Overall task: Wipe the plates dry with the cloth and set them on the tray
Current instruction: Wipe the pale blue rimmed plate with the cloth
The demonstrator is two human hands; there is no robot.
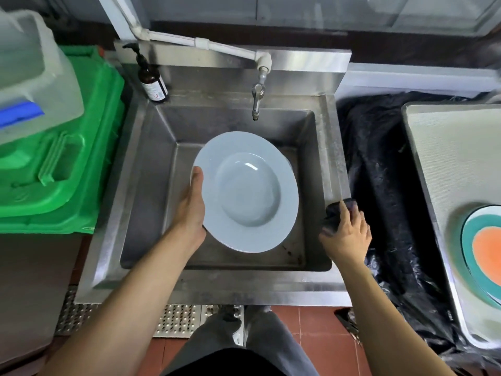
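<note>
My left hand [193, 204] grips the left rim of a pale blue deep plate [248, 191], thumb on top, and holds it tilted over the steel sink [141, 169]. My right hand [346, 232] is at the sink's right rim, its fingers curled round a dark bunched cloth [334, 213]. On the grey tray [455, 164] at the right lies a plate with teal and orange rings [485, 251], partly cut off by the frame edge.
A tap [257, 100] hangs over the back of the sink and a brown pump bottle [152, 82] stands at its back left corner. Green crates [62, 158] with a clear tub sit left. Black plastic sheeting [385, 185] lies between sink and tray.
</note>
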